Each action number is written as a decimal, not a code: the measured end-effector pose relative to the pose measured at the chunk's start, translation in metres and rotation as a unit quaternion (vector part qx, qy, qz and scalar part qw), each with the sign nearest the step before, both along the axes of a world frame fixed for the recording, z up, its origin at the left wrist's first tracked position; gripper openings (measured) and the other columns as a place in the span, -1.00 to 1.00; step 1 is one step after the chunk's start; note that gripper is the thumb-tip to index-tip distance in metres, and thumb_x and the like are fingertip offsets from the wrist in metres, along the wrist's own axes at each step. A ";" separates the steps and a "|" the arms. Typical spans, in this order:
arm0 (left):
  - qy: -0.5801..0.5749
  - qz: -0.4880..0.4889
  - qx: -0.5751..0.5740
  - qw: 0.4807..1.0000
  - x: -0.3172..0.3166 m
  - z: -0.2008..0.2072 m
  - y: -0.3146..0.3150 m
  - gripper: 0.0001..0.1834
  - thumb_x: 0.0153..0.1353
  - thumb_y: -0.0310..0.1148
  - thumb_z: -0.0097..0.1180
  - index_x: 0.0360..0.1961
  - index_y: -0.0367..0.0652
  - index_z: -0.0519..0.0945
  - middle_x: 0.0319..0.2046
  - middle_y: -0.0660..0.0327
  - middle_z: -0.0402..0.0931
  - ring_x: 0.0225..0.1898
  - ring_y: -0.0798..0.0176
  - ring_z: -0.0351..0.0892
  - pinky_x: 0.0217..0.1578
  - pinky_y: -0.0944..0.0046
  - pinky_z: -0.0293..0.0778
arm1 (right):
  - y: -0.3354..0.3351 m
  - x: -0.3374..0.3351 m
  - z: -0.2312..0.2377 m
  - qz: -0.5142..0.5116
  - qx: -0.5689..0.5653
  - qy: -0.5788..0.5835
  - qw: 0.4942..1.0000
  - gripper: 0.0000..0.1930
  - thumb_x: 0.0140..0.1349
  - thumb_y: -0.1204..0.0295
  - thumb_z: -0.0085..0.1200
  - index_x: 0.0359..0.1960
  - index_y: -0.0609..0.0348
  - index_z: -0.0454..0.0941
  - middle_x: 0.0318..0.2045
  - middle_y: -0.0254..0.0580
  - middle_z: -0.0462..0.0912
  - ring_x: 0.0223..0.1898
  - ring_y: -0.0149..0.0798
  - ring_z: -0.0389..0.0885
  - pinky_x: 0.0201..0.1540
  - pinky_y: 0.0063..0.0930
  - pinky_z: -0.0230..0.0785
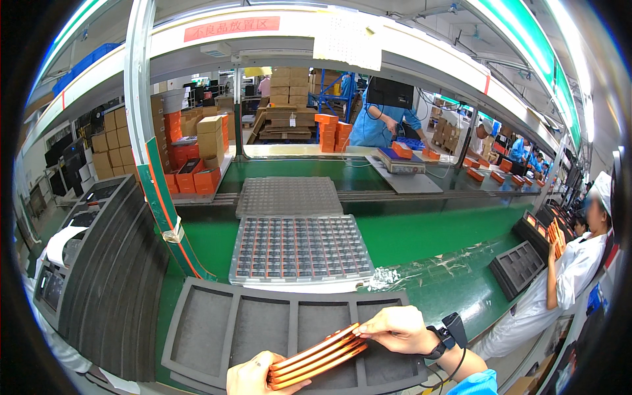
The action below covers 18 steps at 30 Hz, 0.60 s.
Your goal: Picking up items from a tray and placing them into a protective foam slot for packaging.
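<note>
- My left hand grips the strips at their left end.
- My right hand pinches their right end.
- Lengthwise, they slant over the tray toward its far-right corner.

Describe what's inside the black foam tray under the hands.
Only dark flooring shows in the four compartments of the black foam tray. The stack of orange-edged flat pieces, left hand and right hand hide parts; what lies beneath them cannot be seen.

Orange pieces look smooth, glossy. Black tray: matt foam. Pocketed tray: clear, shiny plastic. Green worktop: smooth, softly reflective. Post: metal. Cartons: matt cardboard. Sleeve: cloth.
</note>
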<state>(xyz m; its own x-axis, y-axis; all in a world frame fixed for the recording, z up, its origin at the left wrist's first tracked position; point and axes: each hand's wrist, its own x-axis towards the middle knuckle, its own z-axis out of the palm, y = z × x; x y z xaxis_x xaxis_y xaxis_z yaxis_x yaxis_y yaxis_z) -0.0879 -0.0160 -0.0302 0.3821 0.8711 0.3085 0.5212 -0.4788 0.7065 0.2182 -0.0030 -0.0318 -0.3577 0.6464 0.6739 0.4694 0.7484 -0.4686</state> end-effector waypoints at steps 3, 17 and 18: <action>0.002 0.000 -0.001 1.000 0.000 0.001 0.000 -0.53 -0.05 -0.12 0.53 -0.25 -0.11 0.56 -0.38 0.07 0.64 -0.34 -0.03 0.68 -0.32 0.14 0.58 | 0.001 -0.001 -0.004 0.011 -0.003 0.012 1.000 -0.79 0.14 0.54 0.32 -0.17 0.07 0.75 -0.37 -0.25 0.75 -0.40 -0.29 0.73 -0.36 -0.49 0.59; 0.004 0.001 -0.005 1.000 0.000 0.001 0.000 -0.53 -0.07 -0.13 0.54 -0.25 -0.10 0.57 -0.38 0.07 0.65 -0.34 -0.03 0.68 -0.32 0.15 0.58 | -0.018 0.015 0.027 -0.054 0.169 -0.295 0.939 -0.57 -0.08 0.55 0.19 -0.09 -0.02 0.76 -0.40 -0.45 0.67 -0.49 -0.45 0.64 -0.44 -0.63 0.54; 0.003 0.001 -0.005 1.000 0.001 0.001 0.001 -0.54 -0.07 -0.13 0.54 -0.25 -0.10 0.57 -0.38 0.07 0.64 -0.34 -0.03 0.68 -0.32 0.15 0.58 | -0.019 0.016 0.026 -0.054 0.168 -0.296 0.939 -0.57 -0.08 0.55 0.19 -0.09 -0.02 0.76 -0.40 -0.45 0.67 -0.49 -0.45 0.64 -0.44 -0.63 0.54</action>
